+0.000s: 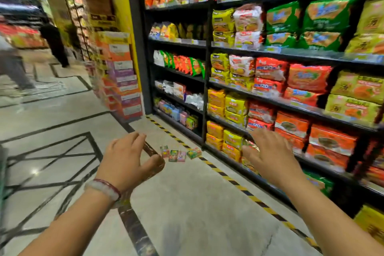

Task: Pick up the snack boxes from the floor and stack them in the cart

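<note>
Several small colourful snack boxes point(180, 154) lie on the pale floor by the yellow-black striped line, in front of the shelf's base. My left hand point(128, 159) is raised in front of me, fingers loosely curved, holding nothing; it wears a bracelet at the wrist. To the right my right hand point(270, 156) hovers with fingers spread, in front of the low shelf of noodle packs, also empty. Both hands are well short of the boxes. At the far left edge a sliver of green point(1, 172) may be the cart; I cannot tell for sure.
A tall dark shelf unit point(207, 81) full of noodle and snack packs lines the right side. A stack of cartons point(122, 77) stands at the shelf's end. Two people point(55, 45) walk in the aisle at the back left. Tiled floor point(187, 203) spreads ahead.
</note>
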